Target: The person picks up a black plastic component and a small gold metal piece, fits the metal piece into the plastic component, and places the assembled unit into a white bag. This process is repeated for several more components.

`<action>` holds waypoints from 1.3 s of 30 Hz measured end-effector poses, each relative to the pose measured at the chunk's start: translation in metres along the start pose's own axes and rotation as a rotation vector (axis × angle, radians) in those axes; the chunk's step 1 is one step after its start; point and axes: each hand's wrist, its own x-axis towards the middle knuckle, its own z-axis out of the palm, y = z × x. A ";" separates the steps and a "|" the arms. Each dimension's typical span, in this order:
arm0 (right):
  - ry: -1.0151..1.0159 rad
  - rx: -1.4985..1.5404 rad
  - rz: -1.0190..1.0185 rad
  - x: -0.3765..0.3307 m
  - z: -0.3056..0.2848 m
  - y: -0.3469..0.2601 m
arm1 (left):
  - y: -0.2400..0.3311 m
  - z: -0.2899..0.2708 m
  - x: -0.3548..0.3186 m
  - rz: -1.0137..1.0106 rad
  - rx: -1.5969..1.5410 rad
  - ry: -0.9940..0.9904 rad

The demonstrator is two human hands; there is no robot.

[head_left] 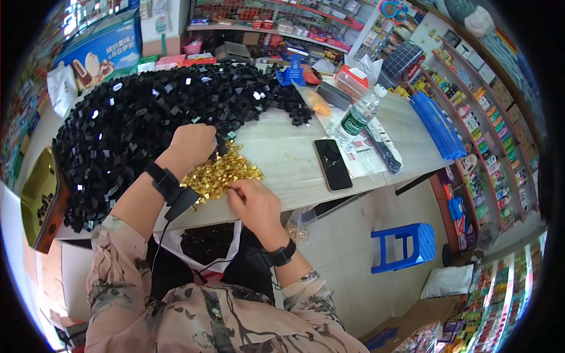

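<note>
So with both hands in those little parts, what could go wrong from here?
The gold pieces lie close to the table front edge, so a sweep of the right hand could push some off. The black pile leans against them by the left hand and may slide in. The upright bottle could tip onto the phone.

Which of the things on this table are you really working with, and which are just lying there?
In use:
left hand at the edge of the black pieces
right hand on the gold pieces
bag of black bits at the lap

Lying about:
phone
water bottle
blue stool
blue folders
</note>
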 end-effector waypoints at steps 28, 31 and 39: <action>-0.107 0.480 -0.024 -0.007 -0.004 -0.013 | 0.038 0.018 -0.126 -0.128 -1.389 -0.069; -0.103 0.483 -0.050 -0.010 -0.005 -0.014 | 0.035 0.022 -0.129 -0.097 -1.417 -0.025; 0.013 0.421 -0.168 -0.014 -0.005 -0.011 | 0.038 0.026 -0.133 -0.091 -1.351 -0.001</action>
